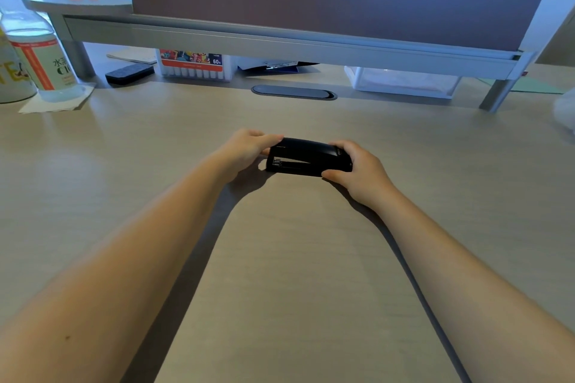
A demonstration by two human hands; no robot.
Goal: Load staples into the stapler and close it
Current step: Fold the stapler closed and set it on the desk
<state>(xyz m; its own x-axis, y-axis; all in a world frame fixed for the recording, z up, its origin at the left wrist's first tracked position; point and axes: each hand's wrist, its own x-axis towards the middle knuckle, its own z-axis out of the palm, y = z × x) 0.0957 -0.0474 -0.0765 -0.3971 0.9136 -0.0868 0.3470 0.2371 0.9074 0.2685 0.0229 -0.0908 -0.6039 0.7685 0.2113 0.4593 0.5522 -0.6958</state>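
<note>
A black stapler (pixel 306 157) lies closed on the pale wooden desk (pixel 280 258), its length running left to right, mouth end at the left. My left hand (pixel 245 149) holds the left end, fingers curled over the top. My right hand (pixel 357 169) grips the right, hinge end, thumb on the near side. No loose staples or staple box show anywhere in view.
Behind the stapler a grey cable slot (pixel 294 92) sits in the desk. Under a raised shelf (pixel 280 40) stand a marker box (pixel 194 67), a black eraser (pixel 129 73) and a clear plastic box (pixel 404 82). Bottles (pixel 37 53) stand far left on a napkin.
</note>
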